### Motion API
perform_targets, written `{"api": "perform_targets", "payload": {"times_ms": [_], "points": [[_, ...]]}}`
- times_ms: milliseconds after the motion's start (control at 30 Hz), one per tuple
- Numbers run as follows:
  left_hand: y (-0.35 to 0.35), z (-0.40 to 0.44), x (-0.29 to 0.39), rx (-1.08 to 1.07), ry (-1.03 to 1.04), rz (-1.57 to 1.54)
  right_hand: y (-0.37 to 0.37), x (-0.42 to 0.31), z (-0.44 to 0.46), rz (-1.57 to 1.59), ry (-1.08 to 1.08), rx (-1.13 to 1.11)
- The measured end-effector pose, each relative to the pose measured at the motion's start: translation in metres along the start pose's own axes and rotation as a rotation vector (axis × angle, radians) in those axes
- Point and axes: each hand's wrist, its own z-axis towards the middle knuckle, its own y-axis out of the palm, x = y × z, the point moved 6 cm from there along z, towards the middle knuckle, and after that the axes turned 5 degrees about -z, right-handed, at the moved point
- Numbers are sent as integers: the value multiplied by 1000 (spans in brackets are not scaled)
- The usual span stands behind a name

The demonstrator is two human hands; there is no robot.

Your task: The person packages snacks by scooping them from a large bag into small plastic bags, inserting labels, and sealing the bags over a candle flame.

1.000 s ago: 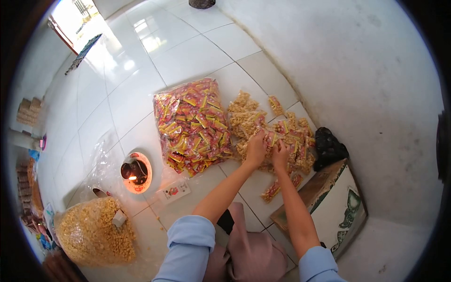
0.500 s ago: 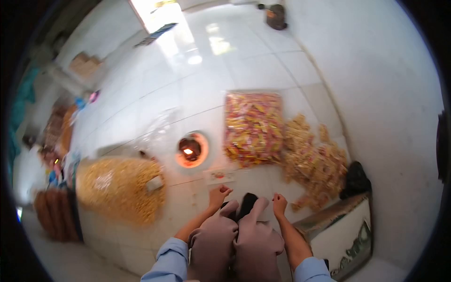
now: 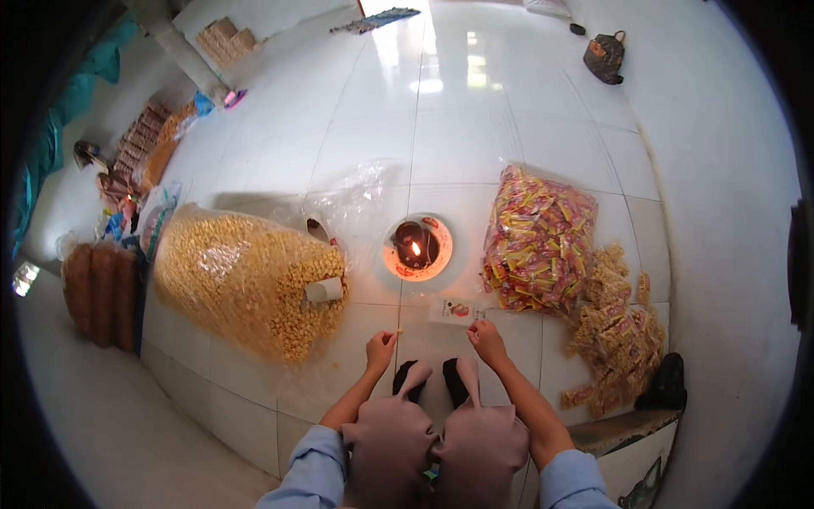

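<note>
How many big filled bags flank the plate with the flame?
2: the yellow-snack bag left of the plate, the sachet bag to its right. None seem hidden.

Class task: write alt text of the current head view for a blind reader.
A person's right hand is at the edge of flat printed packaging, the left hand apart; beyond, a plate bears a small flame. At left lies a bag of yellow pieces; at right, a bag of red-and-yellow sachets and filled packets.
</note>
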Motion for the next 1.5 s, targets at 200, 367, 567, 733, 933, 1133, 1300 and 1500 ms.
{"api": "perform_targets", "payload": {"times_ms": [200, 367, 567, 733, 933, 1133, 1300, 1500], "points": [[34, 52, -26, 112, -20, -101, 58, -27, 49, -149, -181, -94], [49, 80, -23, 253, -20, -61, 92, -33, 77, -114, -122, -188], [47, 90, -9, 214, -79, -115, 95, -39, 84, -248, -63, -98], [35, 85, 5, 60, -64, -12, 97, -36, 83, -239, -58, -95], [-9, 63, 56, 93, 290, -321, 87, -49, 77, -127, -31, -119], [-60, 25, 153, -373, 176, -944, 4, -143, 64, 1105, 313, -376], [-114, 10, 233, -323, 417, -1025, -104, -195, 82, 1025, 50, -95], [-178, -90, 354, 600, 1036, 57, -185, -248, 76, 601, -352, 195]]}}
